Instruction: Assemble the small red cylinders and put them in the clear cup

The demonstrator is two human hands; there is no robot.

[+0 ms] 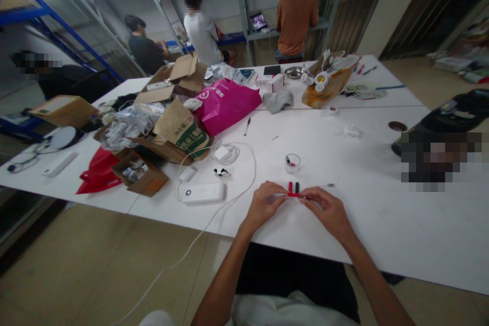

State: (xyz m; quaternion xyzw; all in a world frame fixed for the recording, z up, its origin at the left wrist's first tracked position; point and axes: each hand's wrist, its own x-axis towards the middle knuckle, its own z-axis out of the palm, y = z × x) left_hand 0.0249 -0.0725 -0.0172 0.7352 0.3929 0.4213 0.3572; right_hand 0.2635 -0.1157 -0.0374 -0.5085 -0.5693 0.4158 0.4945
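Note:
My left hand [268, 202] pinches one end of a small, slim red sleeve-like piece [293, 195]. Its other end, where a bit of metal seems to show, is between the fingertips of my right hand [324, 209]. Just beyond my fingers a short red piece [290, 186] and a short black piece [297, 187] lie side by side on the white table [382, 204]. A round clear cup [292, 163] behind them contains small red and dark bits. To the right of my fingers lies a tiny metallic part [330, 185], too small to name.
A white power bank [204, 193] and a looping white cable [255, 163] are left of my hands. Further left are a small open carton [139, 174] and a pink bag [229, 104]. A dark, partly blurred object [451, 122] is at the right. Several people work behind the table.

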